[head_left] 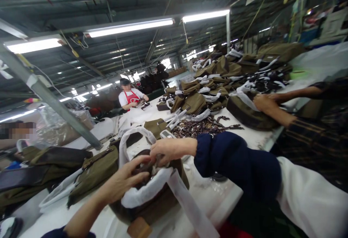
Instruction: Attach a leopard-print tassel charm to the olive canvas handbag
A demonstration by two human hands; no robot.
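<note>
An olive and brown bag (152, 209) stands on the white table in front of me, its handles (148, 191) wrapped in white material. My left hand (127, 180) rests at the bag's opening from the left, thumb and fingers apart; whether it grips anything is hidden. From the right, my right hand (170, 150) reaches to the same opening with its fingers closed on something small that I cannot make out. A long white strip (190, 205) hangs down the bag's right side.
Bags lie at the left (98, 172) and in a heap (195, 102) ahead. Brown straps (190, 127) are piled mid-table. At the right, another person's hands (266, 105) touch a bag. A person in a red apron (132, 98) is across the table. A metal post (62, 111) slants at the left.
</note>
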